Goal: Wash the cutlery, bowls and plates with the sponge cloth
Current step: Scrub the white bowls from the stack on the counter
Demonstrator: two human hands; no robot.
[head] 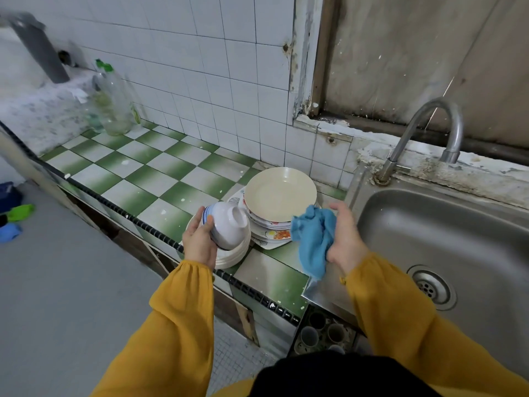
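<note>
Over green-checked tiled tabletop (pixel 160 179), left grip (pixel 199 243) curled round tilted white blue-rimmed ceramic bowl (pixel 229 224); right grip (pixel 345 239) clutched crumpled blue sponge cloth (pixel 313 242), nr steel sink (pixel 429 224).

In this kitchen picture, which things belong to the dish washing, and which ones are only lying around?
For the job: white bowl in left hand; blue cloth in right hand; stacked bowls; plate stack; sink; tap.

Just lying about: plastic bottle; grey pipe; cups under the counter; coloured items on the floor.
</note>
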